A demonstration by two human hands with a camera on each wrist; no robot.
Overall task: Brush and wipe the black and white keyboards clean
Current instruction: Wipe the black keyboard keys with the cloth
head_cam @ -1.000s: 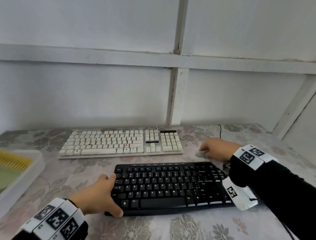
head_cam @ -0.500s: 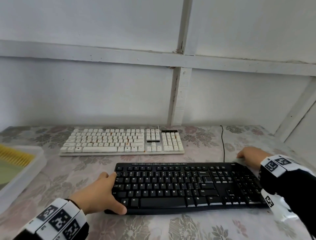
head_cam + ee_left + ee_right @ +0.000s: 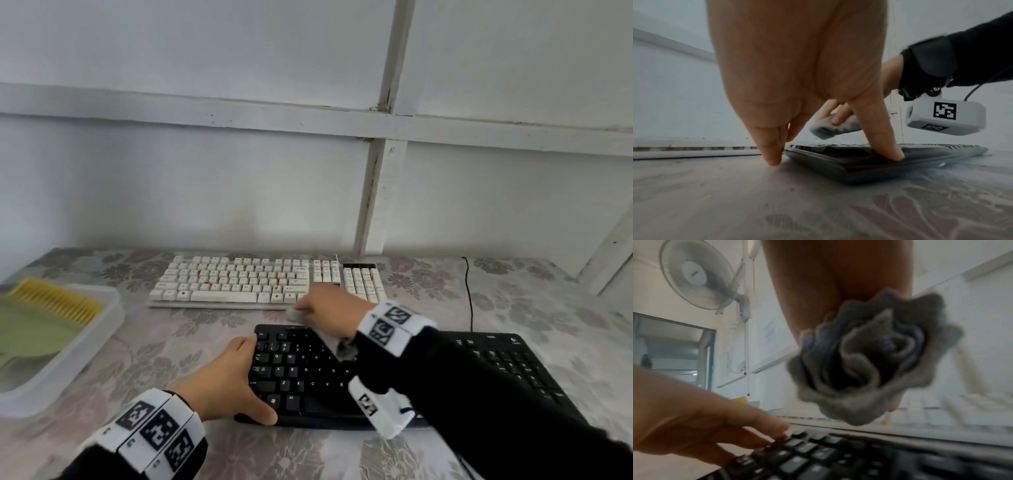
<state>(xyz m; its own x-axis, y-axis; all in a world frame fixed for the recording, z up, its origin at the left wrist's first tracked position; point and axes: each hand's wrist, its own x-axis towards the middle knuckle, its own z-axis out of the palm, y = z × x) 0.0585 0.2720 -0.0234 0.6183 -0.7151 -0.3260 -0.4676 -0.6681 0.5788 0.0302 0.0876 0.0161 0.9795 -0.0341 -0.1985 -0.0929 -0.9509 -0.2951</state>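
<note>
Two keyboards lie on the floral-patterned tablecloth [image 3: 171, 346]: one flat black plastic keyboard [image 3: 308, 373] at lower centre of the head view and one white keyboard with cream keys [image 3: 239, 281] just above it in the frame, the two lying parallel and apart. One crumpled grey cloth [image 3: 295, 313] is in play, and one clear plastic tray [image 3: 99, 329] sits at the left edge of the frame, holding one yellow-bristled brush [image 3: 56, 299] and something pale green. Two hands are at work. Left hand [image 3: 222, 377], at lower left of centre, clasps the black keyboard's left end: its thumb [image 3: 879, 129] presses down on the near corner while the other fingers [image 3: 768, 146] point down along the end edge to the tablecloth. Right hand [image 3: 329, 311], at mid-frame, is bunched tight around the grey cloth, with folds spilling out of the fist toward the wrist camera [image 3: 869, 356]; it is over the gap between the two keyboards, by the black keyboard's far left edge, and whether the cloth touches anything cannot be told. White lettering shows on the black keys; several white keys carry orange marks. One thin black cable [image 3: 469, 291] runs up the frame from the black keyboard's right part.
</note>
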